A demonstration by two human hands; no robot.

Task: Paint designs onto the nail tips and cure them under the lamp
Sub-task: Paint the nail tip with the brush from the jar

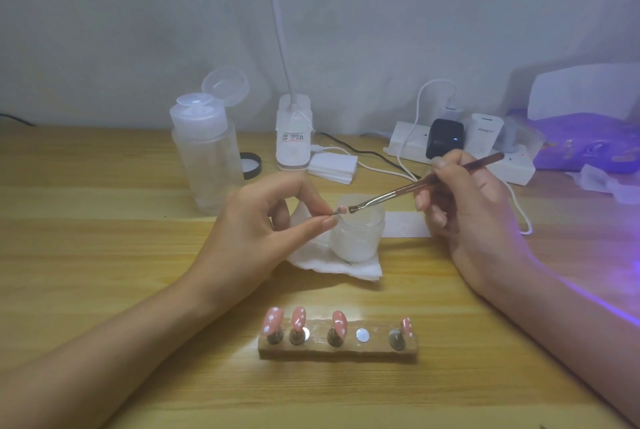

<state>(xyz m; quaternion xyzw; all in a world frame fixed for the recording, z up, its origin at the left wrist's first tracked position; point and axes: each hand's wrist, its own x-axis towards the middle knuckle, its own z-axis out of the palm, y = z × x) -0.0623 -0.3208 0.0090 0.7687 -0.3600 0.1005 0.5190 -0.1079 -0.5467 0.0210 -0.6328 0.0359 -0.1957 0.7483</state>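
My left hand (266, 224) pinches a small pink nail tip (340, 210) on its stand between thumb and forefinger, above a frosted glass jar (358, 238). My right hand (464, 207) grips a thin reddish brush (426, 183), whose bristle end sits right at the nail tip. A wooden holder (337, 349) near the table's front edge carries several pink nail tips with white dots (273, 319); one round magnet spot (362, 335) on it is bare. The curing lamp (585, 124) glows purple at the far right.
The jar stands on a folded white tissue (332, 264). A clear pump bottle (204, 155) with open lid stands at the back left, beside a black cap (251, 165). A desk lamp base (293, 134), a power strip (460, 148) with chargers and white cables lie behind.
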